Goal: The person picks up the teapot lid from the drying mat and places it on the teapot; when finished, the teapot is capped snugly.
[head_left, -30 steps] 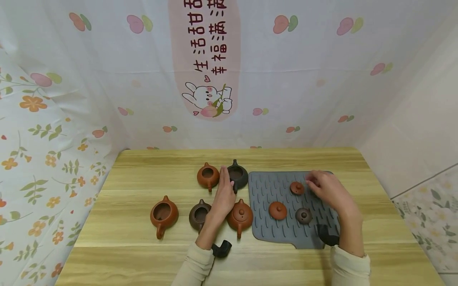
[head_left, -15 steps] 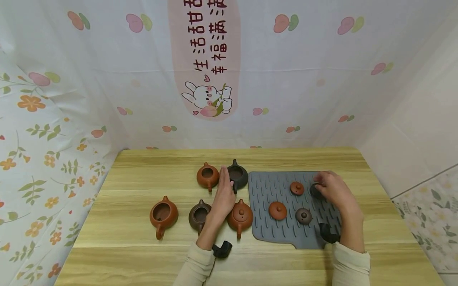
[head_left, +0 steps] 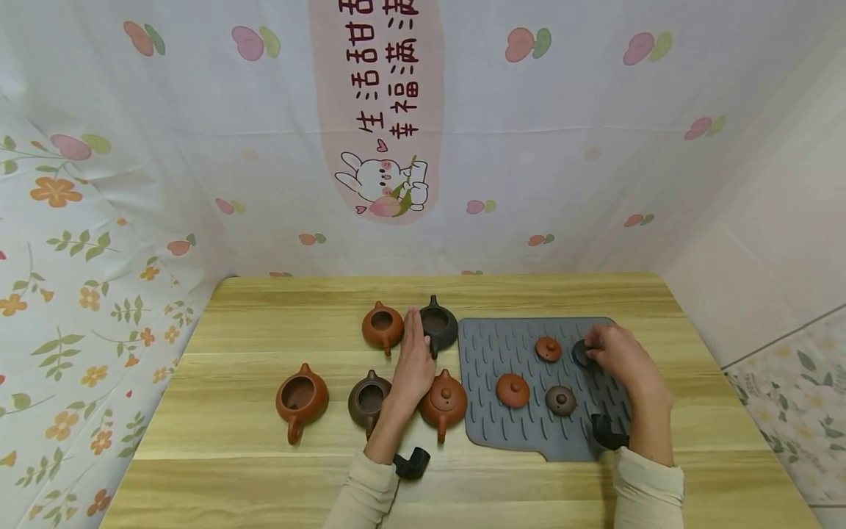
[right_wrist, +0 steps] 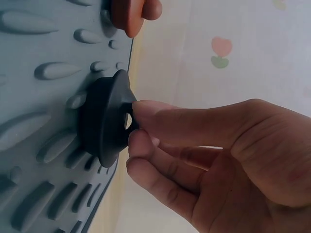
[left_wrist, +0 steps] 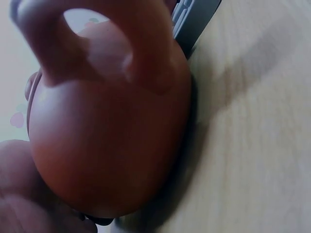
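My right hand (head_left: 621, 358) pinches the knob of a black teapot lid (right_wrist: 109, 121) between thumb and fingers. That lid sits at the right of the grey ridged mat (head_left: 482, 422). Stretched out with straight fingers, my left hand (head_left: 413, 366) lies against the black teapot (head_left: 446, 327), which has no lid on; whether its thumb grips the handle is hidden. An orange-brown teapot with its lid on (head_left: 444, 411) stands just right of the left wrist, and it fills the left wrist view. Left of that wrist is a lidless dark brown teapot (head_left: 362, 402).
Two lidless reddish teapots stand farther left, a small one (head_left: 375, 334) at the back and a larger one (head_left: 314, 404) in front. On the mat lie a small orange lid (head_left: 545, 353), a larger orange lid (head_left: 507, 397) and a dark brown lid (head_left: 555, 405).
My right hand has shifted slightly right from beside the small orange lid and taken the black lid's knob, with the lid now more visible. The left hand has stayed in place.
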Demonstrator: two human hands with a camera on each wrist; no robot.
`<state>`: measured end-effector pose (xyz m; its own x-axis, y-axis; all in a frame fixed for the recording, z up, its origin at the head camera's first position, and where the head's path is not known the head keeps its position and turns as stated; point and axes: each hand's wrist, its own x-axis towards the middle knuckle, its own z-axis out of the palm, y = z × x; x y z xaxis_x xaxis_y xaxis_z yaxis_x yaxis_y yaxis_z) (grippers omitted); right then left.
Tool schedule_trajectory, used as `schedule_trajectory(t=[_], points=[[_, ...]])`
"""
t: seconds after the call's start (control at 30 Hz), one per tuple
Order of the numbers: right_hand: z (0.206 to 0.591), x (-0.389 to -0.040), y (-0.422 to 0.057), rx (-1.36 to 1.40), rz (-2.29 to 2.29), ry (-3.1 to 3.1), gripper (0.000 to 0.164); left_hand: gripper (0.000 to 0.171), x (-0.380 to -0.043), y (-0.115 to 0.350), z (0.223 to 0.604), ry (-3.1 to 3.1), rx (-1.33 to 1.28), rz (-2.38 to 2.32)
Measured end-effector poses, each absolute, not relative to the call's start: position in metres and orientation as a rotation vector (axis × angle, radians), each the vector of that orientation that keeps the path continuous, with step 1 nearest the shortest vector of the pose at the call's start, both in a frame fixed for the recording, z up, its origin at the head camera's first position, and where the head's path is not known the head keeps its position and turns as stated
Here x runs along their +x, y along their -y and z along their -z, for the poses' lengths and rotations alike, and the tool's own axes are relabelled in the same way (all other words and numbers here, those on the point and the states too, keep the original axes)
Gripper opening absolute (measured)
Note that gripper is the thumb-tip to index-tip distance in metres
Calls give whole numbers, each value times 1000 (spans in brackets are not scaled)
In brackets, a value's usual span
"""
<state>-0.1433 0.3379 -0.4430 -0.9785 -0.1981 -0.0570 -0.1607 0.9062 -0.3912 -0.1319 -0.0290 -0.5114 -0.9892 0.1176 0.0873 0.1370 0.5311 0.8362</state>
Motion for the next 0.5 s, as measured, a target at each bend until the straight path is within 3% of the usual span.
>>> schedule_trajectory(t=[0.5], points=[[446,-146,-343,-248,561,-2966,9,60,-133,30,513,2736,-212,1479]])
